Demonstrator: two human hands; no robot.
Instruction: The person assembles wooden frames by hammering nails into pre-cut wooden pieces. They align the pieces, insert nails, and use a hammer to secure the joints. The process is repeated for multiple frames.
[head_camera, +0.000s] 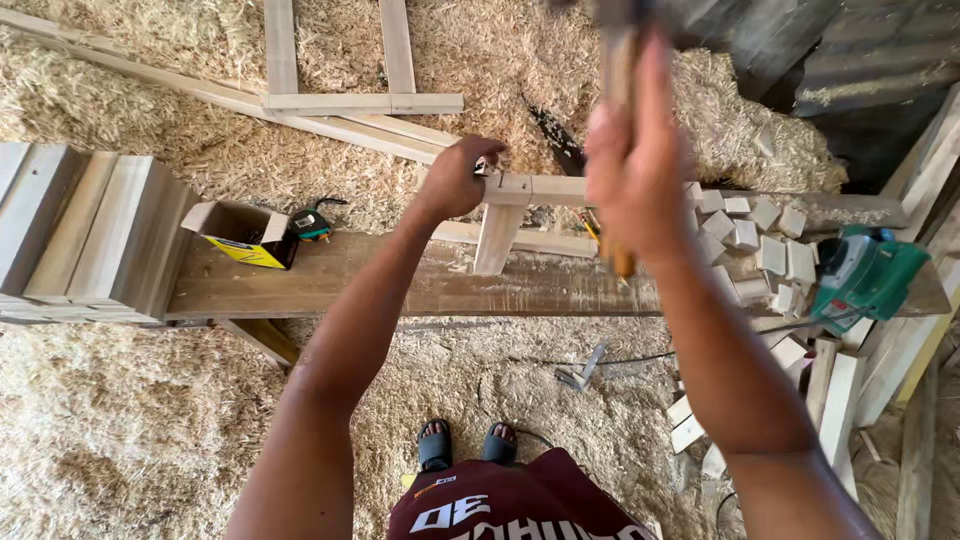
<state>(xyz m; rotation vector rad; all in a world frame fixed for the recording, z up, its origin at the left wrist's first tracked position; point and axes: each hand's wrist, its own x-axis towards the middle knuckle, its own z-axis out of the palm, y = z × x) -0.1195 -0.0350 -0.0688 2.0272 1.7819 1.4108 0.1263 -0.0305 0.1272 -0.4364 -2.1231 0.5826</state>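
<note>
My left hand (455, 178) pinches a small nail upright on the end of a light wooden frame piece (520, 188), whose short leg (497, 238) stands on the dark plank bench (400, 285). My right hand (632, 165) is raised close to the camera and blurred, gripping the wooden handle of a hammer (618, 60) whose head is cut off at the top edge.
A stack of planed boards (85, 235) lies on the bench's left end, beside an open yellow cardboard box (240, 238) and a tape measure (312, 224). Several small wood blocks (760, 245) and a green power tool (868, 272) sit at the right. Sawdust covers the floor.
</note>
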